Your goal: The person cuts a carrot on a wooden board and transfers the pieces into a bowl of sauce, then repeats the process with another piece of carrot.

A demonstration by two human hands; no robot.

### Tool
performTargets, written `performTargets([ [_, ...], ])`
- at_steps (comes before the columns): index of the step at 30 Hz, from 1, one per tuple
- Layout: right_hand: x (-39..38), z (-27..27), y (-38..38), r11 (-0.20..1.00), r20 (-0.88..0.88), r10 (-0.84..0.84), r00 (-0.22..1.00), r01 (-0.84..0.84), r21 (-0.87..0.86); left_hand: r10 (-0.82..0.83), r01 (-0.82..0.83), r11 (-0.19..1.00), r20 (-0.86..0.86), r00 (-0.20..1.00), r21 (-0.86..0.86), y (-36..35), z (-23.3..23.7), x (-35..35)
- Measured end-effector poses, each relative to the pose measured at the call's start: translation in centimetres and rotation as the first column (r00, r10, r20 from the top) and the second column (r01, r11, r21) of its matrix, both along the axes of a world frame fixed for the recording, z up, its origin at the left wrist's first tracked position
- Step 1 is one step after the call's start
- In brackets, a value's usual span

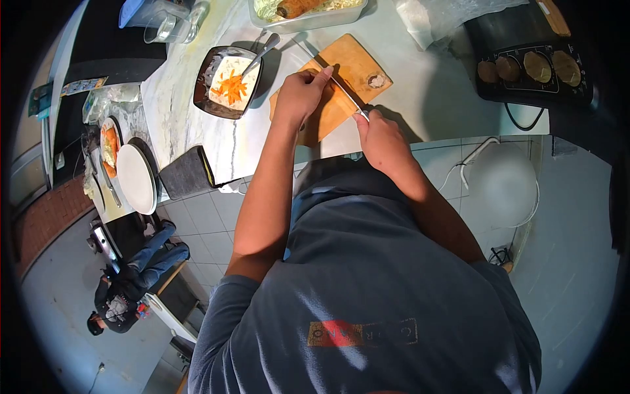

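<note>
A long knife (348, 92) lies slantwise over a wooden cutting board (344, 56), its blade pointing to the far left. My right hand (384, 141) is closed around its handle at the board's near right edge. My left hand (302, 96) rests over the board's left part, fingers curled in beside the blade. Whatever lies beneath those fingers is hidden. To the left stands a dark square bowl (205, 70) holding a creamy white mix topped with orange strips (230, 89). A spoon (264, 52) leans in the bowl.
A plastic container (308, 24) of shredded food stands at the back. A black appliance (535, 72) with round knobs is at right, near a plastic bag (433, 20). Clear cups (167, 26) and a white plate (136, 177) are at left. Another person (128, 289) is beyond, lower left.
</note>
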State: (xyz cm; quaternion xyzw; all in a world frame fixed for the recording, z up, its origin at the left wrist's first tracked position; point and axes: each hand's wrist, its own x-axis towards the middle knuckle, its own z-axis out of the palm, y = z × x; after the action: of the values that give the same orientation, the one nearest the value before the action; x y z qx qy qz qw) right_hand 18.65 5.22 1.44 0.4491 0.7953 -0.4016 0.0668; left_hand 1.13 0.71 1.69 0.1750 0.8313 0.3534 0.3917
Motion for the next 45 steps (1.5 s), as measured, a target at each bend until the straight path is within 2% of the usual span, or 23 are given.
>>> performTargets([
  [2, 0.0, -0.2, 0.0, 1.0, -0.002, 0.006, 1.0, -0.006, 0.007, -0.007, 0.005, 1.0, -0.09, 0.996, -0.02, 0.0, 0.7, 0.4],
  [5, -0.2, -0.5, -0.1, 1.0, 0.0, 0.009, 1.0, -0.009, 0.023, -0.011, 0.012, 1.0, -0.123, 0.992, 0.002, -0.3, -1.8, -0.2],
  [9, 0.0, -0.5, 0.0, 0.999, 0.002, 0.015, 1.0, -0.015, 0.029, -0.02, 0.019, 1.0, -0.069, 0.997, -0.013, -0.5, -0.1, -0.3],
  [11, -0.1, -0.6, 0.1, 1.0, 0.005, 0.014, 1.0, -0.014, 0.024, -0.019, 0.012, 0.998, 0.129, 0.991, 0.06, -1.0, -1.2, -1.3],
  [12, -0.1, -0.6, 0.1, 1.0, 0.007, 0.008, 1.0, -0.008, 0.013, -0.021, 0.013, 0.998, 0.129, 0.991, 0.064, -1.3, -1.2, -1.2],
  [14, -0.1, -0.6, 0.2, 1.0, 0.022, 0.021, 1.0, -0.021, 0.023, -0.169, 0.155, 0.963, 0.047, 0.985, 0.222, -2.0, -1.4, -0.9],
  [15, -0.1, -0.5, 0.2, 0.999, 0.035, 0.036, 0.999, -0.037, 0.028, -0.177, 0.152, 0.933, 0.049, 0.983, 0.326, -1.7, -1.8, -0.8],
  [16, -0.2, -0.4, 0.1, 0.999, 0.033, 0.037, 0.999, -0.038, 0.03, -0.176, 0.152, 0.933, 0.046, 0.983, 0.327, -1.7, -2.0, -0.8],
  [18, -0.3, -0.3, 0.1, 1.0, 0.047, 0.02, 0.999, -0.02, 0.011, -0.183, 0.192, 0.979, -0.126, 0.975, 0.068, -1.3, -1.5, -0.3],
  [21, -0.2, -0.3, -0.1, 0.999, 0.05, 0.023, 0.998, -0.025, 0.041, -0.167, 0.182, 0.982, -0.204, 0.965, 0.055, -1.1, -1.7, 0.2],
  [30, 0.8, -0.4, -0.8, 0.992, 0.034, -0.002, 0.999, -0.002, 0.126, -0.135, 0.158, 0.985, -0.25, 0.959, 0.075, -1.0, -2.5, 0.6],
  [34, 1.3, -0.1, -0.7, 0.993, 0.017, -0.036, 0.999, 0.034, 0.115, -0.157, 0.175, 0.983, -0.252, 0.955, 0.052, -1.2, -1.8, 0.4],
  [40, 0.9, -0.6, -0.4, 0.994, -0.022, -0.018, 1.0, 0.02, 0.106, -0.194, 0.209, 0.975, -0.161, 0.968, 0.08, -1.4, -2.2, -0.2],
  [42, 0.6, -0.7, -0.6, 0.997, -0.07, -0.012, 0.997, 0.018, 0.08, -0.115, 0.129, 0.976, -0.09, 0.989, 0.173, -1.5, -2.5, -0.3],
  [45, 0.3, -0.3, -1.0, 0.998, -0.067, -0.019, 0.998, 0.023, 0.056, -0.071, 0.079, 0.986, -0.059, 0.996, 0.148, -1.6, -1.9, -0.1],
])
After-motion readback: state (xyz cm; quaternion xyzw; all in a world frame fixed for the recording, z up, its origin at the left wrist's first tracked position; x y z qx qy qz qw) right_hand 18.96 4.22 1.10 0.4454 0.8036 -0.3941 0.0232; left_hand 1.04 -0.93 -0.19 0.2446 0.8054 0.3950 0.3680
